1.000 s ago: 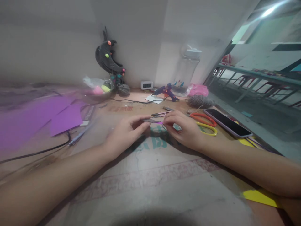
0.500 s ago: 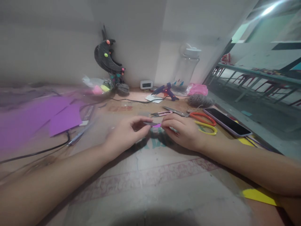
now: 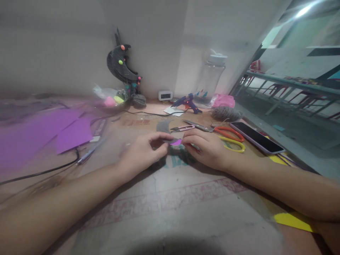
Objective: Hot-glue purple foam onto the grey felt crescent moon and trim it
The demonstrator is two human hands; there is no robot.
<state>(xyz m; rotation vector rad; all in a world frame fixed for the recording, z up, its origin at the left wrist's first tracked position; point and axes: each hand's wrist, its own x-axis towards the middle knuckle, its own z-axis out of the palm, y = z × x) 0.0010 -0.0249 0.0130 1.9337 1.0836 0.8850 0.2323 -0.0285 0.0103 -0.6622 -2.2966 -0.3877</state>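
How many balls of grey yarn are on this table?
2: a darker ball left of the white clock, and a lighter ball just in front of the pink bundle. Others may be hidden.

Pretty dim and washed out overall, kinda grey. The tube light at upper right is blown out. Soft shadows are cast on the table below the left hand and right hand. Purple paper at far left is badly smeared, edges are stretched, and detail on the grey piece mid-frame is lost.
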